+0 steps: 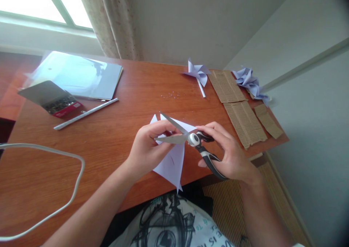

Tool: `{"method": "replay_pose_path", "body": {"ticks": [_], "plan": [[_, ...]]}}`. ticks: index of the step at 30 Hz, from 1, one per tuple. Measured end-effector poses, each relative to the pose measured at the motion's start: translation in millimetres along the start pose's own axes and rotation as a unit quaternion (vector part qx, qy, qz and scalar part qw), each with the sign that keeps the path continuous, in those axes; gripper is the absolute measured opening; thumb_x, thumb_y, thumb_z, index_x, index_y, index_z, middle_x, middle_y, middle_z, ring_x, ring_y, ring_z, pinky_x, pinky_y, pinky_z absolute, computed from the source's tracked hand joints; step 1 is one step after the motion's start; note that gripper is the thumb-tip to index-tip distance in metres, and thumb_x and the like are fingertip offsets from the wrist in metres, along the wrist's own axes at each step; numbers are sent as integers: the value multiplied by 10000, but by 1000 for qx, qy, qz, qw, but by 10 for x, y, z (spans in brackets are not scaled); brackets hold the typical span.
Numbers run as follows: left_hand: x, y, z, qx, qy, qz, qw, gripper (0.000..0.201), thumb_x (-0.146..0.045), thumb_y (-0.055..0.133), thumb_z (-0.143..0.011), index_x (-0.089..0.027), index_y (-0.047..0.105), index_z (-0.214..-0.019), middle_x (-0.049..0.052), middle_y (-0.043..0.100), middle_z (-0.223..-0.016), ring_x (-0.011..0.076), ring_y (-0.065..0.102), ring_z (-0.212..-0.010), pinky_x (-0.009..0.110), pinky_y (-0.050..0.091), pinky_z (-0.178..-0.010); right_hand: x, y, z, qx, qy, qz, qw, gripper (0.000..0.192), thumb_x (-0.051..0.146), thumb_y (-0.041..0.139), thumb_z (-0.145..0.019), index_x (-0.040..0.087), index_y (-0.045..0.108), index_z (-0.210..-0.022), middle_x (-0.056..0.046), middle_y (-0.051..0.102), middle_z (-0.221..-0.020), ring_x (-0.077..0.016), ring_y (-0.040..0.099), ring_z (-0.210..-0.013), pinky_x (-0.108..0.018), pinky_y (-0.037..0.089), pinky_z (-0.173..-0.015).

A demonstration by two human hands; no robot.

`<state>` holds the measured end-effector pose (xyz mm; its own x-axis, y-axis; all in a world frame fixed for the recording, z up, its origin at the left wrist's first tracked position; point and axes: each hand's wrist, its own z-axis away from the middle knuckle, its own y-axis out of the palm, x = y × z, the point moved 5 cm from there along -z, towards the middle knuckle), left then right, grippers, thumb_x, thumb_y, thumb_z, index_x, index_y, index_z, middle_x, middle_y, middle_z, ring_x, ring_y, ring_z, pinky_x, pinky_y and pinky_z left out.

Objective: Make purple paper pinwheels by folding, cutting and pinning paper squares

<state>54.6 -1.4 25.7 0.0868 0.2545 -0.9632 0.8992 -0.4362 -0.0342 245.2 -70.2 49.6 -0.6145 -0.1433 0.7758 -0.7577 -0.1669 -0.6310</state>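
My left hand [151, 143] is closed on a white sheet of paper [173, 163], pinching it near the middle. The paper has cut, pointed corners and a short red line drawn on it. In my right hand [230, 154] is a pair of scissors [194, 139] with black and white handles. Their blades are spread apart and point left, over the paper and across the fingers of my left hand. Whether the blades touch the paper, I cannot tell. Part of the sheet is hidden behind my left hand and the scissors.
A paper pinwheel [197, 72] on a white stick lies at the back, beside corrugated cardboard pieces [237, 108] and more folded paper [249, 81]. On the left are an opened box of small metal pieces [64, 103], a rolled paper stick [85, 114], plastic-covered sheets [103, 79] and a white cable [79, 181].
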Motion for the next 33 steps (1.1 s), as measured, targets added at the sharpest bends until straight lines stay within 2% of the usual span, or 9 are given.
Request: {"method": "replay_pose_path", "body": {"ticks": [21,33], "plan": [[8,-28,6,-14,-5,7,1000,89,-101,672,-835,-167,719,-796,10,718,-762,125,616,-696,231,478,-667,-41,27,-6,-30,2,-1,1000,702,334,859,-758,272,565,-1392,-62,546,-1188,-227,596,-1091,-350,525,-960],[27,-38,11,-44,-37,3,998,40,-162,700,-814,-176,732,-795,40,745,-771,166,665,-704,261,518,-639,-85,47,-20,-52,1,-7,999,665,375,847,-770,297,581,-1375,-53,550,-1175,-221,617,-1068,-351,562,-943]]}}
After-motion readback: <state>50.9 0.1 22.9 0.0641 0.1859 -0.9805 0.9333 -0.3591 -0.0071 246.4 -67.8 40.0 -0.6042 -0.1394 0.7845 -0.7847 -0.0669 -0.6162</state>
